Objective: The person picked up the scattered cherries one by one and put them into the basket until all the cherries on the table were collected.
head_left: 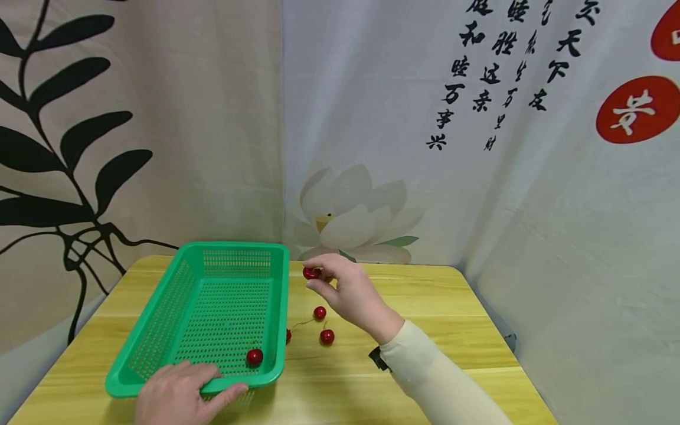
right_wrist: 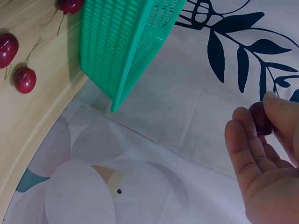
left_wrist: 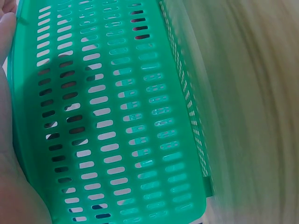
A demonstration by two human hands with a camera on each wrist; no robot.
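Observation:
A green plastic basket [head_left: 281, 307] with perforated walls stands on the table's left part; one red cherry [head_left: 254, 357] lies inside, near its front right corner. At the front rim my left hand [head_left: 177, 392] grips the basket; the left wrist view shows the palm beside the slotted wall [left_wrist: 107, 121]. My right hand [head_left: 353, 289] is raised right of the basket's far end, pinching a dark red cherry [right_wrist: 260, 119] between thumb and fingers. Below it on the table lie two cherries [head_left: 319, 313] with stems, and a third [head_left: 288, 336] is partly hidden by the basket's right side.
The yellow wood-grain table [head_left: 425, 342] ends at a back edge against a printed cloth backdrop [head_left: 366, 118]. Another cloth [head_left: 584, 236] hangs along the right side. A dark wrist strap piece [head_left: 379, 358] shows at the right cuff.

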